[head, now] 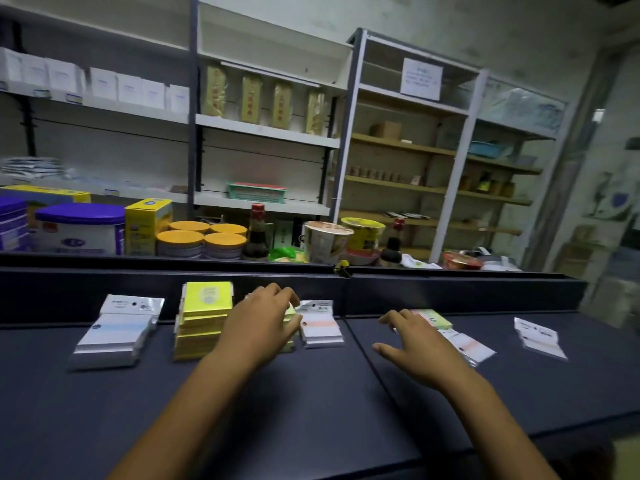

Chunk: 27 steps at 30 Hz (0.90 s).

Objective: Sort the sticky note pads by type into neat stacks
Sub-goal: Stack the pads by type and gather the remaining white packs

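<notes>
On the dark counter [311,393] a stack of white packs with a blue stripe [114,336] lies at the left. Beside it stands a yellow pad stack [202,318]. My left hand [258,322] rests on a second yellow pad stack [290,327], fingers curled over its far edge. A pile of white packs with an orange stripe [320,325] sits just right of that. My right hand [415,344] hovers with fingers spread, holding nothing, close to a green and pink pad [434,318] and a loose orange-striped pack [467,346]. Another white pack [538,337] lies far right.
A raised dark ledge [450,289] runs along the back of the counter. Behind it stand tins with orange lids [201,240], a purple-lidded tub [79,226], a yellow box [147,223], a sauce bottle [258,233] and cup noodles [327,240]. Shelving fills the wall.
</notes>
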{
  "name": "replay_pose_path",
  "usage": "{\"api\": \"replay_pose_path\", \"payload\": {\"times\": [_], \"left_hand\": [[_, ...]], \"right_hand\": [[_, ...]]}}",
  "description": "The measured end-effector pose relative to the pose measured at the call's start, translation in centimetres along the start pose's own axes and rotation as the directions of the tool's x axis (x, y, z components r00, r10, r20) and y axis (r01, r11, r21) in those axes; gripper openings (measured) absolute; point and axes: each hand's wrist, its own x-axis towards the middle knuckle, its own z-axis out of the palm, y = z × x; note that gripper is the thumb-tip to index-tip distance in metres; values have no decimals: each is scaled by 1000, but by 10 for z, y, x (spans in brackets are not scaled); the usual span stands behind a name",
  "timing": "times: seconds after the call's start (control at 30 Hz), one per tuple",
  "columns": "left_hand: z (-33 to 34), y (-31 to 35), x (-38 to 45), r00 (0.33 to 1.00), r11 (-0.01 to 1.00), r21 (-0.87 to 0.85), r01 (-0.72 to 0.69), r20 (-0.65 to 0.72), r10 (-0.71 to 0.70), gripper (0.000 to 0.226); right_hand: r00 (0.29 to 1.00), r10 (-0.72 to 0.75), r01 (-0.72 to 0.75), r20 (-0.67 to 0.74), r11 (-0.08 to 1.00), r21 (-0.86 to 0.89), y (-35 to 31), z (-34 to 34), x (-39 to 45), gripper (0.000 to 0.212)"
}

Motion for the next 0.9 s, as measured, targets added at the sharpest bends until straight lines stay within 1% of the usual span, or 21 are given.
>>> {"api": "replay_pose_path", "payload": {"times": [0.17,0.3,0.5,0.67,0.9], "left_hand": [[11,74,-13,998,998,-47,-34,42,36,28],[18,129,-24,997,998,-52,-46,57,49,29],[34,194,-37,994,996,-76,-44,100,51,32],[48,214,-31,993,996,-87,-16,111,26,32],[86,216,8,991,994,-107,30,132,-16,29]], "right_hand": [[999,35,-35,9,999,8,55,-19,-46,51],[999,49,-50,10,999,13,98,-35,-80,52],[998,53,-53,19,998,32,146,-45,-112,51],[999,51,-51,16,998,44,175,-49,-110,49],[999,44,-44,0,997,63,208,-44,-76,45]]}}
